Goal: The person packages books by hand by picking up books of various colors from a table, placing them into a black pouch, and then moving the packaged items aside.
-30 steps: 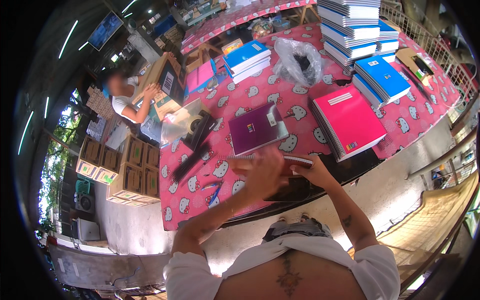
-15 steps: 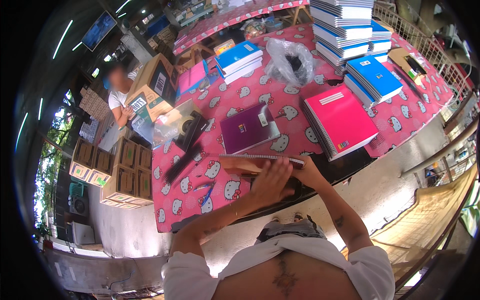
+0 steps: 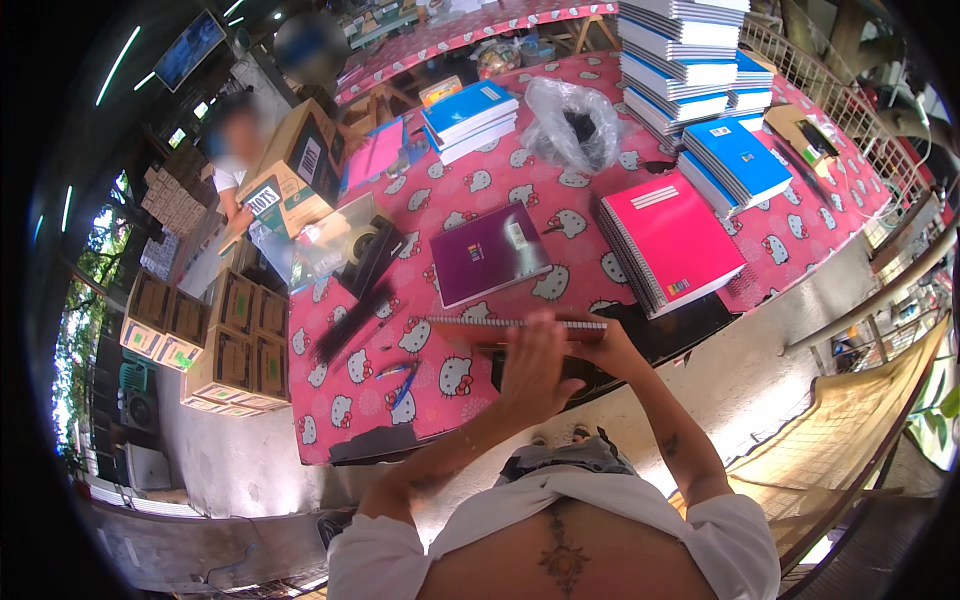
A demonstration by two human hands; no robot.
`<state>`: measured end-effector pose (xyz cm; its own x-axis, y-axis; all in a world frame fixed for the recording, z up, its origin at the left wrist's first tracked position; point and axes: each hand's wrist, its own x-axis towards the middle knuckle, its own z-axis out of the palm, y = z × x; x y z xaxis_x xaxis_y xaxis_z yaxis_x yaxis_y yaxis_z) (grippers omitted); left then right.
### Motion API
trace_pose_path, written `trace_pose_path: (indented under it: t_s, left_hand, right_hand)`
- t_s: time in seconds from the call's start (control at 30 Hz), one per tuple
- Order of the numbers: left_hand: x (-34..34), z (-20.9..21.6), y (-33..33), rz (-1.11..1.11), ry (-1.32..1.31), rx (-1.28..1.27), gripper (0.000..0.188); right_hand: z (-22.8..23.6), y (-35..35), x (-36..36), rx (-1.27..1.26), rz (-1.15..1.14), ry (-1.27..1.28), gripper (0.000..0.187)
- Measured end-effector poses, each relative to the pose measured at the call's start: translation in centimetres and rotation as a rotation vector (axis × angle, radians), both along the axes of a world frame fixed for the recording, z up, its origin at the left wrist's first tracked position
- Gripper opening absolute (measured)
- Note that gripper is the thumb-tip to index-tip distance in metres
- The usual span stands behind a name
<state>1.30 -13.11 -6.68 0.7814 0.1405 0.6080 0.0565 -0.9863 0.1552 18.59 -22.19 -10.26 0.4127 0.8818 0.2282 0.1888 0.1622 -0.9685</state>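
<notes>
At the table's near edge a spiral notebook [image 3: 465, 328] stands on edge, its coil along the top and an orange-brown cover toward me. My right hand [image 3: 602, 346] grips its right end, the fingers partly hidden behind it. Against the near cover lies my left hand [image 3: 537, 368], flat with fingers stretched and slightly blurred. Just beyond, a purple notebook [image 3: 488, 256] lies flat on the pink patterned tablecloth [image 3: 400, 345]. To its right is a stack of pink spiral notebooks [image 3: 675, 240].
Blue notebooks [image 3: 735, 160] and a tall notebook stack [image 3: 675, 70] stand at the back right. A plastic bag [image 3: 575, 125] sits mid-table. Left are a tape dispenser [image 3: 370, 250], black strands [image 3: 350, 325] and pens [image 3: 403, 385]. Another person [image 3: 232, 150] is beside a carton [image 3: 295, 170].
My left hand has slid slightly left along the notebook and turned more upright. The right hand keeps its hold. The whole view has shifted a little.
</notes>
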Motion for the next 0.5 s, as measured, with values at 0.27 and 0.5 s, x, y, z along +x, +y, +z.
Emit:
trace_pose_path:
  t_s: [0.27,0.5]
  left_hand:
    - [-6.2,-6.8,0.9,-0.030,-0.080,-1.115,0.065]
    - [-17.7,-8.4,15.5,0.623,0.309,-0.421,0.058]
  right_hand:
    - [-0.5,-3.9,-12.7,0.046,-0.251,-0.220,0.044]
    - [-1.7,4.8,-15.2,-0.122,-0.330,-1.195,0.050]
